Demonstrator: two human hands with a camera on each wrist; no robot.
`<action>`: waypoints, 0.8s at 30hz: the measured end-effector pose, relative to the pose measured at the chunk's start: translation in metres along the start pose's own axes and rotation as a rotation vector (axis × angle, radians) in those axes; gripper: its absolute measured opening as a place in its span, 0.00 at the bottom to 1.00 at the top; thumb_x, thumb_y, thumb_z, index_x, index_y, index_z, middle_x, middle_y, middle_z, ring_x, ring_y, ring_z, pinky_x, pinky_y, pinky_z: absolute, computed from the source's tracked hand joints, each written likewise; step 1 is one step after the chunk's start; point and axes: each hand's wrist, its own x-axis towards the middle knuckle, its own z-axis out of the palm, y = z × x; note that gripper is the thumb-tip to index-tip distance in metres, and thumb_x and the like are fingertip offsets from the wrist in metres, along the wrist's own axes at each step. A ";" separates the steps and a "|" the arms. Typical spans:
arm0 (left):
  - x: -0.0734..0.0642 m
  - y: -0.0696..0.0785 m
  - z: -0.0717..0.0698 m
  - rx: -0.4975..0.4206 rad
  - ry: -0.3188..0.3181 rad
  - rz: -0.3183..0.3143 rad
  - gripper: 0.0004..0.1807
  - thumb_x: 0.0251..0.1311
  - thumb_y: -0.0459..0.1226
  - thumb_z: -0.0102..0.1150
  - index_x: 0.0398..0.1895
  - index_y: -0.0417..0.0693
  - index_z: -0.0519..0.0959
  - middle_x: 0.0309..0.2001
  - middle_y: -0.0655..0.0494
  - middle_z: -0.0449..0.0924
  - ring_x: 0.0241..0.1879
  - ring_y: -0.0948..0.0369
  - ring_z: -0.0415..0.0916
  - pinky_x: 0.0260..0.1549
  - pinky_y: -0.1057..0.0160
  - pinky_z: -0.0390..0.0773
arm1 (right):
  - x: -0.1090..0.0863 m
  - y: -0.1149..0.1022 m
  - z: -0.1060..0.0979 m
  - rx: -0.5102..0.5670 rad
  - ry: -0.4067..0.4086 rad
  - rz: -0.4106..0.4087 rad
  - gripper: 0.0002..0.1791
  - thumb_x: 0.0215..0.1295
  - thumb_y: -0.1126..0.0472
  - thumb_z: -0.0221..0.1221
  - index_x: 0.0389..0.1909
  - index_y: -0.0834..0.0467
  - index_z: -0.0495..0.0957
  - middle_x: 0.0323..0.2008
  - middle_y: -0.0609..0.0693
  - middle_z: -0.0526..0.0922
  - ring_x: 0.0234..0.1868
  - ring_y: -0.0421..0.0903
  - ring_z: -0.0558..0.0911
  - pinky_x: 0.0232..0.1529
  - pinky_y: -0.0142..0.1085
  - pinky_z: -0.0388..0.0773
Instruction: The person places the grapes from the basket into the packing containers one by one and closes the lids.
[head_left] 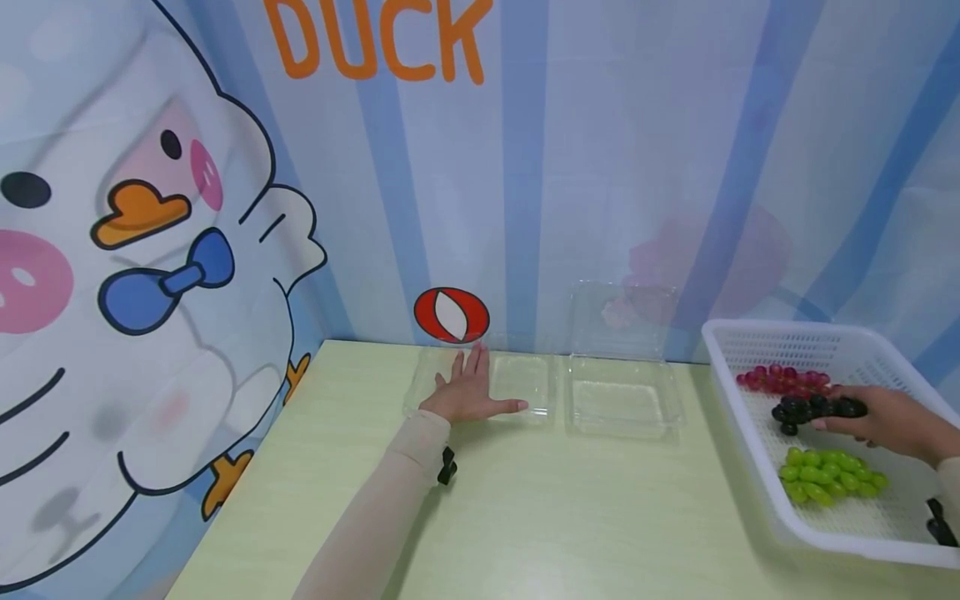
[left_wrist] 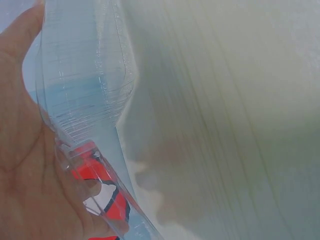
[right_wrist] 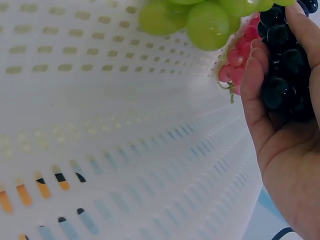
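Note:
My right hand (head_left: 896, 421) grips a bunch of black grapes (head_left: 797, 410) inside the white basket (head_left: 765, 492). In the right wrist view, fingers and thumb curl round those dark grapes (right_wrist: 280, 65). Red grapes (head_left: 780, 379) lie behind the black bunch, and green grapes (head_left: 828, 477) lie in front of it. My left hand (head_left: 471, 393), fingers spread, is at a clear plastic container (head_left: 521, 387) near the back of the table. The left wrist view shows the open palm (left_wrist: 25, 135) against the clear plastic (left_wrist: 85, 65).
Right of the left hand stands another clear container (head_left: 622, 400), its lid (head_left: 618, 317) raised toward the backdrop. The pale table (head_left: 570, 508) meets a printed duck curtain (head_left: 600, 167) at its back edge. The basket's raised rim surrounds the grapes.

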 end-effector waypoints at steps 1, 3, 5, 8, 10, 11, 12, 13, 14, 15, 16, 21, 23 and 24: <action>0.000 0.000 0.000 -0.001 -0.001 -0.001 0.71 0.50 0.79 0.51 0.83 0.46 0.34 0.83 0.52 0.28 0.81 0.41 0.29 0.69 0.25 0.43 | 0.000 -0.002 -0.001 0.000 0.000 0.005 0.55 0.67 0.35 0.61 0.63 0.86 0.60 0.54 0.86 0.69 0.25 0.49 0.82 0.27 0.46 0.82; 0.000 0.000 0.000 0.001 -0.003 -0.001 0.72 0.49 0.79 0.51 0.83 0.46 0.33 0.83 0.52 0.28 0.81 0.41 0.29 0.69 0.25 0.43 | -0.001 -0.004 -0.002 0.001 0.000 0.007 0.55 0.67 0.35 0.61 0.63 0.86 0.59 0.55 0.86 0.68 0.25 0.50 0.83 0.28 0.47 0.82; 0.000 -0.001 0.001 0.002 -0.003 -0.002 0.72 0.49 0.80 0.51 0.83 0.46 0.33 0.83 0.51 0.28 0.81 0.41 0.29 0.69 0.25 0.43 | -0.001 -0.005 -0.003 0.003 -0.001 0.004 0.55 0.67 0.35 0.61 0.63 0.86 0.60 0.55 0.87 0.68 0.25 0.51 0.83 0.28 0.48 0.82; 0.001 0.000 0.001 0.004 0.000 0.002 0.72 0.49 0.80 0.50 0.83 0.46 0.34 0.83 0.51 0.29 0.81 0.41 0.29 0.69 0.25 0.44 | -0.002 -0.007 -0.006 0.006 0.001 0.007 0.55 0.67 0.35 0.61 0.63 0.87 0.59 0.55 0.87 0.67 0.26 0.51 0.83 0.28 0.48 0.82; 0.001 0.000 0.001 0.003 -0.001 0.002 0.72 0.49 0.80 0.50 0.83 0.46 0.33 0.83 0.51 0.28 0.81 0.41 0.29 0.69 0.25 0.44 | -0.003 -0.007 -0.007 0.010 0.001 0.008 0.55 0.67 0.35 0.61 0.62 0.86 0.60 0.54 0.86 0.68 0.27 0.52 0.83 0.28 0.48 0.82; 0.000 0.000 0.001 0.003 -0.003 0.003 0.72 0.49 0.80 0.50 0.83 0.46 0.33 0.83 0.51 0.28 0.81 0.41 0.29 0.69 0.25 0.44 | -0.004 -0.007 -0.008 0.015 0.003 0.011 0.54 0.68 0.35 0.60 0.62 0.86 0.60 0.53 0.86 0.69 0.28 0.52 0.84 0.28 0.48 0.83; 0.000 0.000 0.000 0.002 -0.003 0.003 0.72 0.49 0.80 0.50 0.83 0.46 0.33 0.83 0.51 0.28 0.81 0.41 0.29 0.69 0.25 0.44 | -0.005 -0.007 -0.009 0.013 0.009 0.013 0.54 0.68 0.36 0.60 0.62 0.86 0.61 0.53 0.86 0.69 0.28 0.52 0.83 0.28 0.47 0.82; 0.000 0.000 0.000 0.000 -0.005 0.002 0.72 0.49 0.80 0.50 0.83 0.46 0.33 0.83 0.51 0.28 0.81 0.41 0.29 0.69 0.25 0.44 | -0.006 -0.008 -0.010 0.011 0.016 0.010 0.53 0.68 0.36 0.60 0.62 0.86 0.62 0.51 0.85 0.71 0.27 0.51 0.83 0.28 0.47 0.82; 0.000 0.000 0.000 -0.001 -0.005 0.003 0.72 0.49 0.80 0.50 0.83 0.46 0.33 0.83 0.51 0.28 0.81 0.41 0.28 0.68 0.24 0.44 | -0.006 -0.008 -0.010 0.010 0.023 0.008 0.52 0.68 0.36 0.60 0.61 0.85 0.63 0.49 0.84 0.72 0.27 0.51 0.83 0.28 0.47 0.82; 0.000 0.000 -0.001 -0.003 -0.006 0.002 0.72 0.49 0.80 0.50 0.83 0.46 0.33 0.83 0.51 0.28 0.81 0.42 0.28 0.69 0.24 0.43 | -0.007 -0.008 -0.011 0.011 0.033 0.002 0.51 0.69 0.37 0.61 0.60 0.85 0.63 0.45 0.81 0.75 0.27 0.51 0.83 0.27 0.47 0.82; 0.000 0.000 -0.001 -0.005 -0.006 0.001 0.72 0.49 0.80 0.51 0.83 0.46 0.33 0.83 0.51 0.28 0.81 0.42 0.28 0.69 0.24 0.43 | -0.008 -0.009 -0.011 0.010 0.043 -0.002 0.50 0.69 0.38 0.61 0.60 0.85 0.64 0.42 0.78 0.77 0.27 0.50 0.83 0.27 0.47 0.82; 0.001 0.000 -0.001 -0.005 -0.003 0.001 0.72 0.48 0.80 0.51 0.83 0.46 0.34 0.83 0.51 0.29 0.81 0.42 0.29 0.69 0.25 0.43 | -0.010 -0.012 -0.014 -0.001 0.071 -0.016 0.46 0.70 0.40 0.61 0.57 0.84 0.66 0.31 0.62 0.79 0.26 0.50 0.81 0.26 0.45 0.81; 0.001 -0.001 0.000 -0.004 -0.003 0.001 0.72 0.48 0.80 0.51 0.83 0.46 0.34 0.83 0.51 0.29 0.81 0.42 0.29 0.69 0.25 0.43 | -0.012 -0.013 -0.015 -0.010 0.074 -0.018 0.45 0.70 0.40 0.61 0.57 0.83 0.67 0.30 0.60 0.79 0.25 0.49 0.81 0.25 0.44 0.79; 0.001 -0.001 0.000 -0.003 -0.005 0.001 0.72 0.48 0.80 0.51 0.83 0.46 0.34 0.83 0.51 0.29 0.81 0.42 0.29 0.69 0.25 0.43 | -0.012 -0.013 -0.015 -0.015 0.075 -0.020 0.44 0.70 0.41 0.61 0.57 0.83 0.67 0.29 0.59 0.78 0.25 0.49 0.80 0.24 0.43 0.79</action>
